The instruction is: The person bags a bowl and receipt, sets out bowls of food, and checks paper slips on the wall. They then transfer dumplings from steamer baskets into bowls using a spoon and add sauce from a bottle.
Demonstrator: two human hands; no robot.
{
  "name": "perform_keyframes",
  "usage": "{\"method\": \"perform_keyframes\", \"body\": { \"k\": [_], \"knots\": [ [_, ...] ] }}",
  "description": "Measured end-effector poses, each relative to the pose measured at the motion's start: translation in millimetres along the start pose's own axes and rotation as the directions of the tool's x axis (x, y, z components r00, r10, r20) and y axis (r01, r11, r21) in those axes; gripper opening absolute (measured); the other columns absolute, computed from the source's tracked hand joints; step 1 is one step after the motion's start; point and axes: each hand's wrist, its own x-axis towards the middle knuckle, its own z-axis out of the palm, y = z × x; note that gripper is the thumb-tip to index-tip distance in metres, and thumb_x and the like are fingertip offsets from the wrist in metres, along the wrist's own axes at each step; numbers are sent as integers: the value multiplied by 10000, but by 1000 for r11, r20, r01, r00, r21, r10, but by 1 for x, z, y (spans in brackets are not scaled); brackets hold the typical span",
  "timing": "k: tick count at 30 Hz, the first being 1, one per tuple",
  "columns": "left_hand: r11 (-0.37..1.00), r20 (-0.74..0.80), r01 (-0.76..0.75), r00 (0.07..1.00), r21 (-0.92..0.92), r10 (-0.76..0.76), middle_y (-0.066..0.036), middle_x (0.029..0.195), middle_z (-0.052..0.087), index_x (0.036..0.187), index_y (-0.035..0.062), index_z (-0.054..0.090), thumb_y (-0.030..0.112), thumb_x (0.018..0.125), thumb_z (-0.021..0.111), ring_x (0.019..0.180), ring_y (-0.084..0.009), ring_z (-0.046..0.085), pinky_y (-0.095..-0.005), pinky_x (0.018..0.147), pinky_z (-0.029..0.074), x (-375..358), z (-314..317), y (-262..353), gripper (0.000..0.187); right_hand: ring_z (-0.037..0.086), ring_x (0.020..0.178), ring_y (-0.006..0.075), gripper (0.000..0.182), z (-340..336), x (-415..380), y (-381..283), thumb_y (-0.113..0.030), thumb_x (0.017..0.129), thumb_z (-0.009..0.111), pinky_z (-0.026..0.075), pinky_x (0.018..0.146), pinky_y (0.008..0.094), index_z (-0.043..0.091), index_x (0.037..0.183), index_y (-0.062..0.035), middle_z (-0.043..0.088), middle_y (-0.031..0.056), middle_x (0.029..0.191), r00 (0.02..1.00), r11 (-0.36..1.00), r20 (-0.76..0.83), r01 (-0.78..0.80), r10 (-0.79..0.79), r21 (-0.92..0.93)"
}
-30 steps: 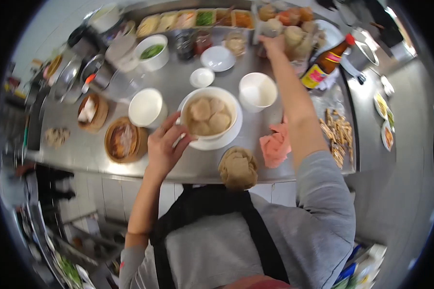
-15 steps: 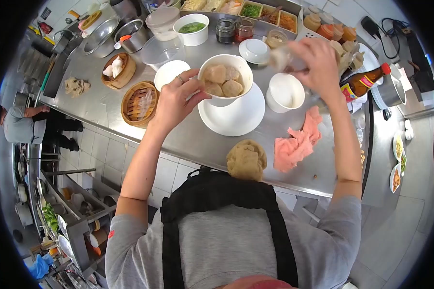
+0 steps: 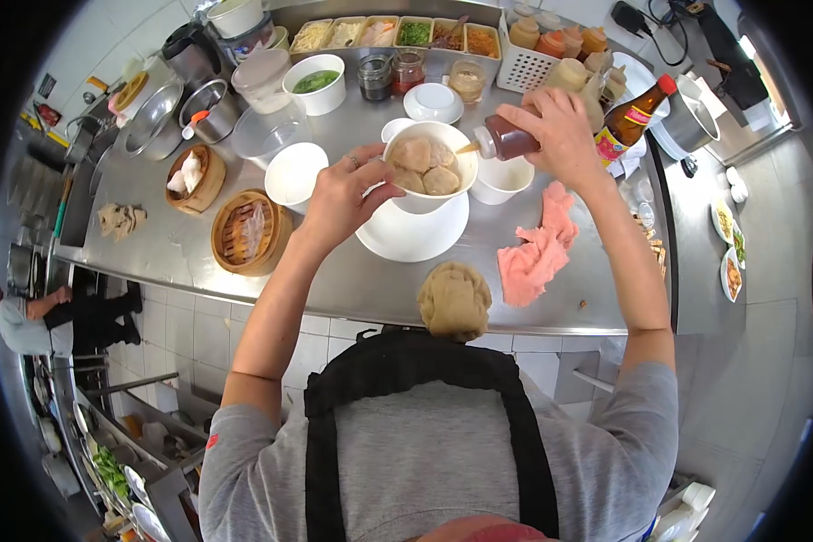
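Observation:
Held up by the rim in my left hand point(image 3: 345, 199) is a white bowl point(image 3: 422, 204) with several pale round dumplings point(image 3: 427, 164) inside. My right hand point(image 3: 560, 135) is wrapped round a squeeze bottle point(image 3: 509, 137) of dark brown sauce, tipped sideways. Its nozzle points left, right at the bowl's rim. Below the bowl lies a white plate point(image 3: 411, 242), partly hidden by it. A second white bowl point(image 3: 504, 185) stands under the bottle, and another white bowl point(image 3: 296, 174) is left of my left hand.
A pink cloth point(image 3: 537, 257) and a balled tan cloth point(image 3: 454, 303) lie near the front edge. Bamboo steamers point(image 3: 277, 248) stand at left. Topping trays point(image 3: 379, 34) line the back, and a glass sauce bottle point(image 3: 625, 124) leans at right. A person point(image 3: 41, 316) is at far left.
My right hand has brought the squeeze bottle, blurred before, down and left to the bowl's rim, tipped over. My left hand still holds the bowl. The view has shifted slightly.

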Motion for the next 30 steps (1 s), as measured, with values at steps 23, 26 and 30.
{"method": "perform_keyframes", "body": {
  "k": [23, 26, 30],
  "knots": [
    [950, 94, -98, 987, -295, 132, -179, 1060, 604, 807, 55, 632, 148, 673, 747, 713, -248, 656, -313, 605, 532, -38, 35, 14, 200, 572, 588, 189, 190, 27, -180, -49, -234, 714, 659, 432, 563, 327, 642, 741, -46, 617, 82, 643, 351, 364, 591, -926, 726, 103],
    [935, 100, -115, 983, -335, 157, -191, 1071, 594, 822, 60, 633, 154, 683, 740, 702, -249, 654, -314, 589, 534, -44, 60, 34, 200, 485, 575, 82, 130, 1, -177, -70, -145, 756, 639, 384, 531, 260, 617, 727, -20, 564, 7, 608, 265, 97, 458, -929, 849, 357],
    [941, 120, -194, 965, -278, 235, -192, 1115, 567, 818, 63, 598, 127, 682, 727, 652, -251, 636, -322, 541, 531, -48, 84, 54, 198, 441, 596, 48, 137, -23, -160, -91, -123, 793, 613, 350, 518, 234, 603, 728, -2, 533, -25, 624, 304, -23, 462, -816, 833, 578]
  ]
}}
